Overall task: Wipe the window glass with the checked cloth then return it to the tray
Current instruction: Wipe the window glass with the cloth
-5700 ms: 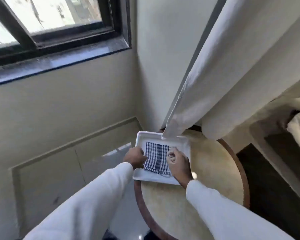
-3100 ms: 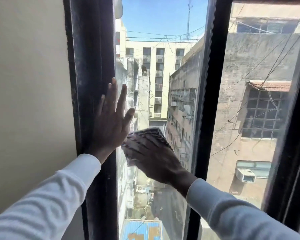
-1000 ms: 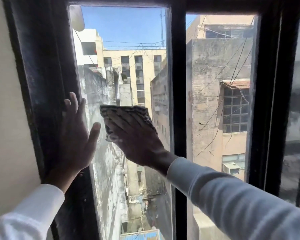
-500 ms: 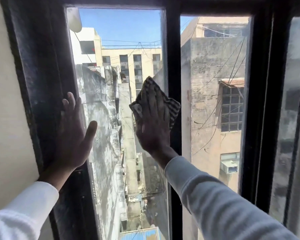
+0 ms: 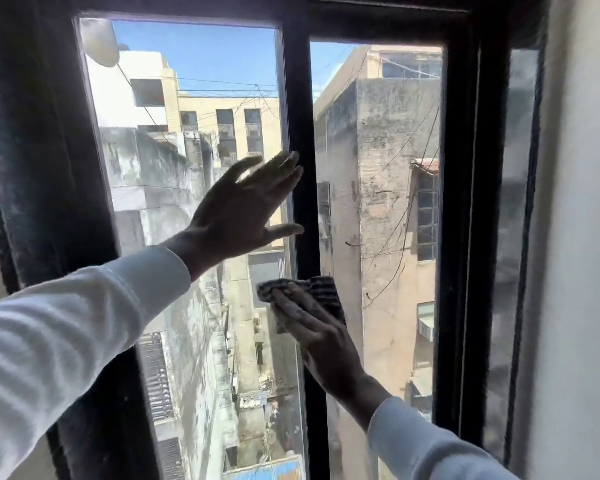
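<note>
Head view is showing me a tall dark window frame (image 5: pixel 42 168) filling most of the picture, with a dark centre bar (image 5: pixel 300 109) standing between two panes. I am looking through the window glass (image 5: pixel 194 81) at pale, weathered buildings (image 5: pixel 388 140) and blue sky beyond. A cream wall (image 5: pixel 586 237) is running down the right edge.

My left arm, in a white sleeve (image 5: pixel 66 323), is reaching up across the left pane. The left hand (image 5: pixel 243 216) is spread wide open with the fingers fanned, holding nothing, its fingertips lying over the centre bar; whether the palm is pressing on the glass I cannot tell.

My right arm, also in white, is coming up from the lower right corner of the frame. The right hand (image 5: pixel 323 337) is lying flat with the fingers stretched out, pressing the checked cloth (image 5: pixel 321 292) against the window low down, right where the left pane is meeting the centre bar. The cloth is bunching under the fingers and poking out above and to the right of them.
</note>
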`<state>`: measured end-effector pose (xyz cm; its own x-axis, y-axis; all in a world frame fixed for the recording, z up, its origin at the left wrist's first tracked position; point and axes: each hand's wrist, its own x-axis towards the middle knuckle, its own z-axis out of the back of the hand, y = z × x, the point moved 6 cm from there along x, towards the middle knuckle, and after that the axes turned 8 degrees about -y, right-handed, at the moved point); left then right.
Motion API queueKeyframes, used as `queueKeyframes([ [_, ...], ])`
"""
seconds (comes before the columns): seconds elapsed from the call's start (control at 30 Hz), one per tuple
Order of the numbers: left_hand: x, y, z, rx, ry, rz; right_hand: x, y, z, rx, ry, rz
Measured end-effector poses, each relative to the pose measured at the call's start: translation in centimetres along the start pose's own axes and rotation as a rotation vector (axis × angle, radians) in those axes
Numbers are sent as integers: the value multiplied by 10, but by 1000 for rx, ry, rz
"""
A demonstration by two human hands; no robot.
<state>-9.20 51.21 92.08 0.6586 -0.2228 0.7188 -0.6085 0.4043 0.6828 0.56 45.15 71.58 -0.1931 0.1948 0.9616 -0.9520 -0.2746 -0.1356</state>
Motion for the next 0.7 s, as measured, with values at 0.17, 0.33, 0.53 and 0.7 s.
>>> queueKeyframes([
  [0.17, 4, -14, -7, 122, 14, -18, -7, -120, 64, -20, -427, -738],
  [0.33, 5, -16, -11, 133, 15, 16, 30, -120, 27, -240, -6, -79],
  [0.53, 6, -18, -10, 114, 5, 71, 66, -157, 36, -314, -209, -436],
  [0.7, 7, -21, -11, 102, 2, 84, 74, -193, 42, -318, -120, -139],
])
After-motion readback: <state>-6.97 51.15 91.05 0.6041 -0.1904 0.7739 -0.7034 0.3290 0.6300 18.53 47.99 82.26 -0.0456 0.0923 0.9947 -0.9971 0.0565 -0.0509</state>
